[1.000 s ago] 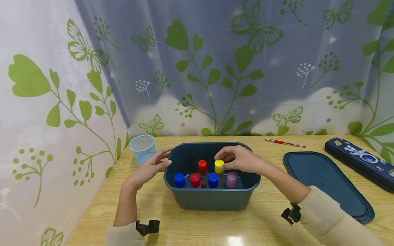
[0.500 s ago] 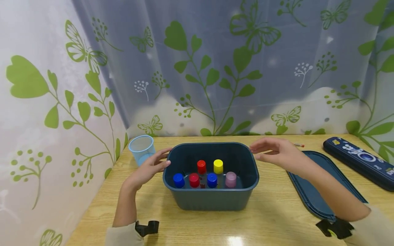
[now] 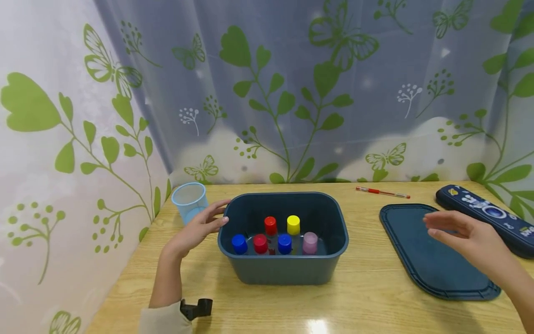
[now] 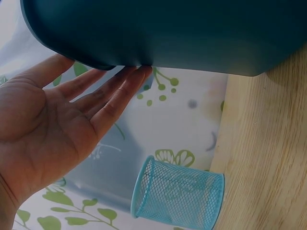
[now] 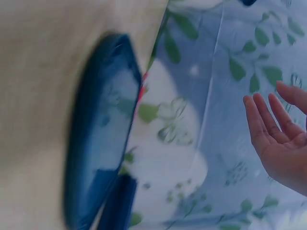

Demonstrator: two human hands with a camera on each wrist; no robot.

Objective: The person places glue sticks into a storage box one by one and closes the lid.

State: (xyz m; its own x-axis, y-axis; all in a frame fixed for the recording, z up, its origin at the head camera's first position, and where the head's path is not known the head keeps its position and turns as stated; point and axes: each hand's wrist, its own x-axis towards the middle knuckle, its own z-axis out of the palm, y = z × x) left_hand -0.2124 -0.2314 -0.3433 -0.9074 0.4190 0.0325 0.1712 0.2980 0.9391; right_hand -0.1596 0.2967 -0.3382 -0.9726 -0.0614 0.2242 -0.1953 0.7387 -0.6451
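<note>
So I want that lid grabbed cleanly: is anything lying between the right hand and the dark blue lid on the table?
Nothing visible. The right hand hovers open just above the lid, whose top is bare; the red pen and pencil case lie beyond it.

Red pen (image 3: 382, 192), pencil case (image 3: 484, 213) (navy), mesh cup (image 3: 185, 201).

Both hands are bare. The left hand (image 3: 196, 229) shows a cream sleeve pushed back to the forearm, with a small black camera mount strapped at its cuff. The right hand (image 3: 467, 236) shows no sleeve.
</note>
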